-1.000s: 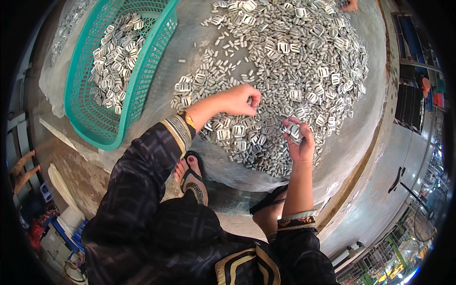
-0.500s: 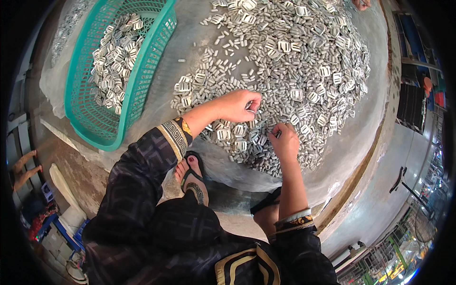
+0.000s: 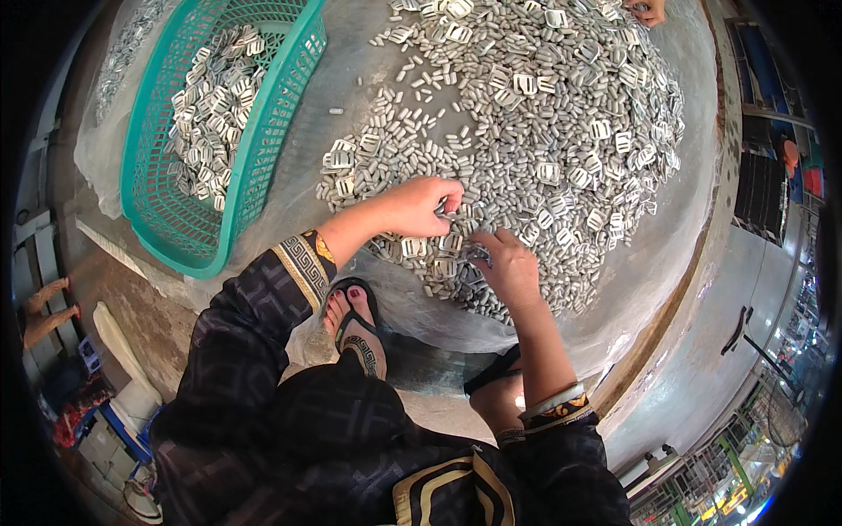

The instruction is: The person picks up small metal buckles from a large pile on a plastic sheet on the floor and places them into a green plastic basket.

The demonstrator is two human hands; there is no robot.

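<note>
A wide heap of small grey metal parts (image 3: 544,131), short pins mixed with square buckle frames, covers a plastic sheet on the floor. My left hand (image 3: 417,206) rests on the near edge of the heap, its fingers curled over some of the parts. My right hand (image 3: 507,267) is palm down on the heap just right of it, fingertips pinching among the square buckles (image 3: 438,254). The two hands almost touch. What lies under the fingers is hidden.
A teal plastic basket (image 3: 254,140) half full of square buckles stands at the left. My sandalled feet (image 3: 355,324) are at the sheet's near edge. Another person's hand (image 3: 645,10) reaches into the heap at the top. A concrete kerb curves along the right.
My right hand, raised with parts in it a second ago, has come down onto the heap. My left hand has slid slightly toward me and to the right.
</note>
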